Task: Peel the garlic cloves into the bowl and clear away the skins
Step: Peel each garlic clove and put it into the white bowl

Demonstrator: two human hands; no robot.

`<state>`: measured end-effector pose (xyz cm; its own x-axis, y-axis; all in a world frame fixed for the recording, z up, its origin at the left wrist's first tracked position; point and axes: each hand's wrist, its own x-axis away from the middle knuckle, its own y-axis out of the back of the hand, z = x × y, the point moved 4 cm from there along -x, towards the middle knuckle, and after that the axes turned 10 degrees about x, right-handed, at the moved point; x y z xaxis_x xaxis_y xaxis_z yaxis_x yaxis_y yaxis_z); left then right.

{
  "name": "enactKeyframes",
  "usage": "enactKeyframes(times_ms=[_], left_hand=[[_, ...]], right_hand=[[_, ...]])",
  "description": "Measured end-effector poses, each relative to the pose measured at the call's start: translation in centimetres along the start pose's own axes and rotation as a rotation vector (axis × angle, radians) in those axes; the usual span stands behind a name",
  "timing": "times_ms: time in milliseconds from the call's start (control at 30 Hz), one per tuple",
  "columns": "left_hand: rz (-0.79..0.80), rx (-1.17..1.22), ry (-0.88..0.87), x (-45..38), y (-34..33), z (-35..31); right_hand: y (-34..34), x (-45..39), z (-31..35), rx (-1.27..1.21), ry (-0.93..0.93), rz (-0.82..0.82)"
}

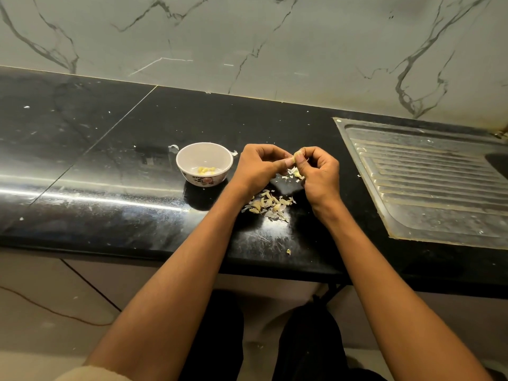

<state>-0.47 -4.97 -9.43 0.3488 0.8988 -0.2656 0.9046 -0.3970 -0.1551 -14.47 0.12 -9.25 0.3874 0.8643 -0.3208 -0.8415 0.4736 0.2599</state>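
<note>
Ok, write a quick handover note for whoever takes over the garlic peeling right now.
Left hand and right hand both pinch one clove, mid-peel, above the counter.
Bowl, left of the hands, holds a few peeled cloves.
Pile of skins and cloves lies on the counter near the wrists; more scraps under the hands.
Left: finish this clove, drop it in the bowl, peel any remaining, clear the skins.

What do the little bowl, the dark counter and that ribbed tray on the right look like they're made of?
The bowl looks like glazed ceramic or melamine: smooth, white inside, with a floral print outside. I can't tell which. The counter looks like polished black stone, perhaps granite: it mirrors the light, with a seam between slabs. The ribbed tray looks like stainless steel, a dull, stained sink drainboard with pressed ridges.
</note>
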Motion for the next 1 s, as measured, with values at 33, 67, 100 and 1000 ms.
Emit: enactKeyframes(times_ms=[33,67,100,1000], left_hand=[[-0.006,0.001,0.0,0.0,0.0,0.0],[-0.013,0.008,0.004,-0.1,0.0,0.1],[-0.021,0.018,0.01,-0.2,0.0,0.1],[-0.053,0.088,0.069,0.0,0.6,0.2]], right_hand=[[0.0,0.0,0.1,-0.007,-0.002,0.001],[0.0,0.0,0.1,-0.015,-0.005,0.001],[0.1,-0.1,0.2,-0.028,-0.006,0.0],[0.9,1.2,1.4,0.428,0.407,-0.111]])
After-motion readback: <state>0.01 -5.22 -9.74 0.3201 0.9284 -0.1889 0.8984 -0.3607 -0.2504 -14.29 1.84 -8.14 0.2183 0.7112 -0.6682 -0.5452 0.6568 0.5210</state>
